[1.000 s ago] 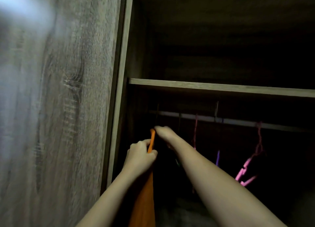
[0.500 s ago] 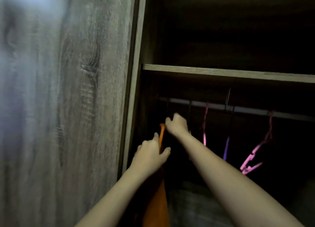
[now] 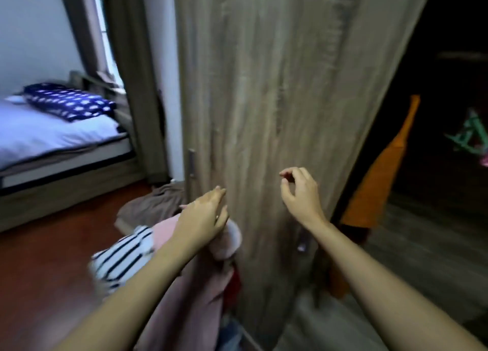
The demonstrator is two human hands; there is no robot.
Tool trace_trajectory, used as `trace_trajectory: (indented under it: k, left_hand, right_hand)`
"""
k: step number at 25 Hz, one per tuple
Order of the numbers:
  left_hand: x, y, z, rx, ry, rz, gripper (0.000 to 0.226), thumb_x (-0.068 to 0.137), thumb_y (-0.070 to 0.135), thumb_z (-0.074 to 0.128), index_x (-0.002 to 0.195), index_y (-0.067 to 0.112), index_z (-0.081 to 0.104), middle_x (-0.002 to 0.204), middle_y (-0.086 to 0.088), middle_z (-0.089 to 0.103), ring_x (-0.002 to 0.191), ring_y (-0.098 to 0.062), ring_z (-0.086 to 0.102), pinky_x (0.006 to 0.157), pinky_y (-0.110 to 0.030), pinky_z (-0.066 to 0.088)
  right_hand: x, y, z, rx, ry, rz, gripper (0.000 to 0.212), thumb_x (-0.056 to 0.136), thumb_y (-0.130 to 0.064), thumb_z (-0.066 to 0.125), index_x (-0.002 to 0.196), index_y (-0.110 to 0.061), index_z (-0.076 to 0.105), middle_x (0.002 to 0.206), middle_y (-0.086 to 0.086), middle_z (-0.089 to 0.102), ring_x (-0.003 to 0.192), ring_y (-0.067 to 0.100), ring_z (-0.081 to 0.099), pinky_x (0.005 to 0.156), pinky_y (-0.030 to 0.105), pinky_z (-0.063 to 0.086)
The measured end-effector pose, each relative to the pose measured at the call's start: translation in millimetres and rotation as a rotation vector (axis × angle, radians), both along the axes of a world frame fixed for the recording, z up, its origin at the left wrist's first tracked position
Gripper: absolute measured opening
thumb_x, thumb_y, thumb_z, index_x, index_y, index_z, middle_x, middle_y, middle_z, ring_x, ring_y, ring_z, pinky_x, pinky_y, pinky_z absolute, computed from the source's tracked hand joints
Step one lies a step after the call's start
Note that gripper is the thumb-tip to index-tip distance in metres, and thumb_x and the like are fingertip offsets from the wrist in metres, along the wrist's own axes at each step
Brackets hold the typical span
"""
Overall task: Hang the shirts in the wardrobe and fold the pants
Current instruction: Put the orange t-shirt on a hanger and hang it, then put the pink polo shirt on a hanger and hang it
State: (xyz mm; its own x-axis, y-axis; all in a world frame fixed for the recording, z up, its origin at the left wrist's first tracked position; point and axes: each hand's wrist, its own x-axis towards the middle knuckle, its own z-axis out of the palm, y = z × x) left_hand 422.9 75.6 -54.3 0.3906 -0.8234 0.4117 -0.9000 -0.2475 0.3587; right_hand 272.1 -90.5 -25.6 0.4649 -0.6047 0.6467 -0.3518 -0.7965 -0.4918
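The orange shirt (image 3: 380,176) hangs inside the wardrobe (image 3: 277,86), so that one looks done. The left hand (image 3: 203,216), fingers (image 3: 217,193) loose and open, reaches over the pile of clothes (image 3: 184,298), likely for the next one. The right hand (image 3: 301,192) is loosely curled and empty too.

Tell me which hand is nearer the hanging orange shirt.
Right. The right hand hovers in front of the wardrobe door, left of the orange shirt and apart from it. The left hand is farther left, above the pile of clothes.
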Motion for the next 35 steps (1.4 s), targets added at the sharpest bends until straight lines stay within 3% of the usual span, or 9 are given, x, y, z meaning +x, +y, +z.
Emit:
trace_trajectory:
  k: [7, 15, 18, 21, 24, 28, 30, 33, 35]
  left_hand:
    - [114, 139, -85, 0.302, 0.124, 0.365, 0.06, 0.092, 0.053, 0.031, 0.137, 0.014, 0.041, 0.144, -0.011, 0.043, 0.128, -0.03, 0.045, 0.099, -0.038, 0.039]
    - [107, 146, -125, 0.676, 0.023, 0.298, 0.138, 0.034, 0.07, -0.051, 0.151, 0.018, 0.002, 0.159, -0.011, -0.009, 0.146, -0.03, -0.006, 0.111, -0.054, 0.006]
    - [111, 147, -126, 0.697, -0.012, 0.29, 0.116, 0.053, 0.072, -0.033, 0.15, 0.018, 0.001, 0.159, -0.011, -0.009, 0.146, -0.029, -0.005, 0.11, -0.054, 0.008]
    - [111, 147, -127, 0.74, -0.022, 0.299, 0.076, 0.089, 0.062, 0.003, 0.151, 0.018, 0.003, 0.159, -0.012, -0.007, 0.146, -0.029, -0.004, 0.112, -0.051, 0.009]
    - [112, 146, -126, 0.742, -0.044, 0.303, 0.065, 0.098, 0.051, 0.021, 0.151, 0.018, 0.004, 0.159, -0.012, -0.006, 0.146, -0.029, -0.003, 0.111, -0.052, 0.013]
    - [117, 151, -127, 0.778, -0.057, 0.288, 0.067, 0.095, 0.055, 0.024, 0.15, 0.019, 0.008, 0.159, -0.011, -0.001, 0.146, -0.028, 0.002, 0.109, -0.055, 0.019]
    - [118, 150, -105, 0.674, 0.048, 0.251, 0.08, 0.086, 0.069, 0.029, 0.147, 0.018, 0.019, 0.157, -0.009, 0.015, 0.145, -0.027, 0.014, 0.11, -0.051, 0.027]
    - [99, 129, -32, -0.024, 0.667, 0.018, 0.114, 0.062, 0.078, 0.059, 0.15, 0.021, 0.013, 0.153, -0.003, 0.029, 0.14, -0.019, 0.031, 0.111, -0.04, 0.032]
    - [81, 106, 22, -0.366, 0.891, -0.222, 0.116, 0.065, 0.058, 0.073, 0.15, 0.024, 0.002, 0.153, -0.004, 0.028, 0.134, -0.014, 0.036, 0.106, -0.033, 0.036]
  right_hand:
    - [135, 87, -73, 0.251, 0.449, 0.282, 0.032, 0.091, -0.02, 0.053, 0.114, 0.001, 0.058, 0.115, 0.024, 0.059, 0.111, 0.034, 0.054, 0.092, 0.031, 0.035]
    - [199, 93, -111, 0.617, 0.619, -0.007, 0.072, 0.084, -0.058, 0.047, 0.136, -0.008, 0.04, 0.141, 0.02, 0.041, 0.131, 0.036, 0.037, 0.107, 0.04, 0.032]
    - [198, 108, -113, 0.426, 0.653, -0.004, 0.078, 0.079, -0.06, 0.054, 0.134, -0.007, 0.038, 0.139, 0.019, 0.034, 0.128, 0.038, 0.036, 0.106, 0.043, 0.031]
    - [194, 126, -122, 0.167, 0.66, 0.063, 0.047, 0.092, -0.034, 0.049, 0.129, -0.005, 0.044, 0.136, 0.021, 0.041, 0.115, 0.035, 0.051, 0.096, 0.039, 0.041]
    - [194, 123, -101, 0.408, 0.385, 0.034, 0.032, 0.097, -0.023, 0.036, 0.117, -0.004, 0.053, 0.119, 0.024, 0.059, 0.106, 0.036, 0.057, 0.089, 0.038, 0.044]
    - [185, 110, 5, 0.772, -0.083, 0.213, 0.024, 0.091, -0.023, 0.044, 0.069, -0.02, 0.052, 0.076, 0.005, 0.056, 0.083, 0.023, 0.052, 0.075, 0.034, 0.038]
    - [172, 117, 49, 0.803, -0.185, 0.376, 0.026, 0.088, -0.024, 0.046, 0.063, -0.019, 0.05, 0.066, 0.0, 0.052, 0.076, 0.021, 0.05, 0.073, 0.037, 0.039]
    - [155, 142, 93, 0.75, -0.148, 0.487, 0.015, 0.082, -0.019, 0.055, 0.067, -0.018, 0.05, 0.073, 0.001, 0.057, 0.081, 0.02, 0.056, 0.081, 0.043, 0.046]
    - [142, 154, 114, 0.781, -0.186, 0.521, 0.013, 0.081, -0.015, 0.059, 0.072, -0.017, 0.049, 0.08, 0.001, 0.057, 0.085, 0.02, 0.058, 0.087, 0.041, 0.05]
